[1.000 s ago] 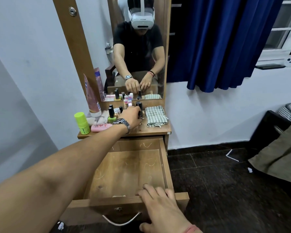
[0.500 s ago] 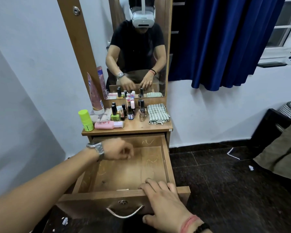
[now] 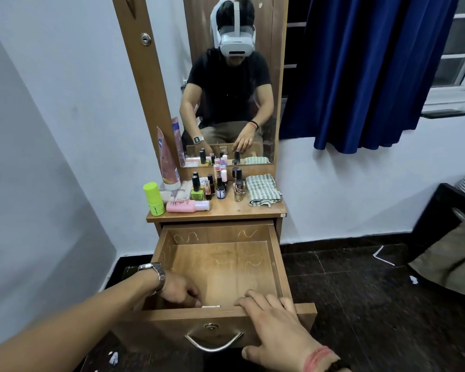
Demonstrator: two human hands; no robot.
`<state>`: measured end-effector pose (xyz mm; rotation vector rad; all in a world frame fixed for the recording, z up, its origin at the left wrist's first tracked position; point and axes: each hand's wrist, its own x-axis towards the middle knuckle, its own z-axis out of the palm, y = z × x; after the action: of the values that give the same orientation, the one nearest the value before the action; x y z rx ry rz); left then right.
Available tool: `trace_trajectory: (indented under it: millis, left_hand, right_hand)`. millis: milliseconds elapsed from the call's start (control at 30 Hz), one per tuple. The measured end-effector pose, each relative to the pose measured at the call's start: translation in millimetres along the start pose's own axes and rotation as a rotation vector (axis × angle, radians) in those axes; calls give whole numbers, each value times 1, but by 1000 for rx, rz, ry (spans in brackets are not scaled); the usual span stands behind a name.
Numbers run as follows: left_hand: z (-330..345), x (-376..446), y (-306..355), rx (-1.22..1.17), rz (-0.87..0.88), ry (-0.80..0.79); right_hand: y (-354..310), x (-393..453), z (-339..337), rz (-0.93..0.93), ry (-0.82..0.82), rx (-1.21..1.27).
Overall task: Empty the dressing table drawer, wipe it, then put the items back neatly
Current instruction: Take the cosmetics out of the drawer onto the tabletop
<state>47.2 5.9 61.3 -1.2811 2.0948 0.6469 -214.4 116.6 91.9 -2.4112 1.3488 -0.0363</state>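
Looking down, we see a wooden drawer (image 3: pixel 220 267) pulled fully out from under the dressing counter (image 3: pixel 226 209). Its floor is bare wood w/ pale squiggle marks, except for one small pale flat item (image 3: pixel 210 306) at the front edge; too small to tell what it is.

Our left hand (image 3: pixel 181 291), wristwatch (image 3: pixel 156 272) on the wrist, reaches down inside the drawer at its front-left corner. Fingers are curled, tips just beside the pale item; we cannot tell whether the grip has closed on anything.

Our right hand (image 3: pixel 277 326) lies flat over the drawer's front panel, fingers spread & draped on the top edge, thumb below near the metal handle (image 3: pixel 214 343). Its grip is apart, holding nothing.

Up on the counter, well apart from both hands: a lime-green bottle (image 3: pixel 153 198) upright at far left, a pink bottle (image 3: pixel 187 206) lying on its side next to it, a pink tube (image 3: pixel 168 165) standing against the mirror frame, a cluster of small nail polish bottles (image 3: pixel 215 185) in the middle, & a folded checked cloth (image 3: pixel 263 190) at right.

Behind them the mirror (image 3: pixel 231 84) reflects a seated person in a black tee wearing a white headset. A blue curtain (image 3: pixel 368 71) hangs to the right; the floor (image 3: pixel 360 304) is dark tile.
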Motion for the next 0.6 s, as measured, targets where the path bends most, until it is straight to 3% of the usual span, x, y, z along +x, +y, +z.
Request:
trace_trajectory:
  millis: [100,300,600]
  left_hand:
    - [-16,-2,25,36,118,-14]
    - [-20,12,66,-335,158,-38]
    - [-30,40,96,-264,244,71]
  right_hand:
    - [1,1,0,-1,5,13]
    - [1,2,1,0,9,-3]
    - [2,3,1,-11,13,7]
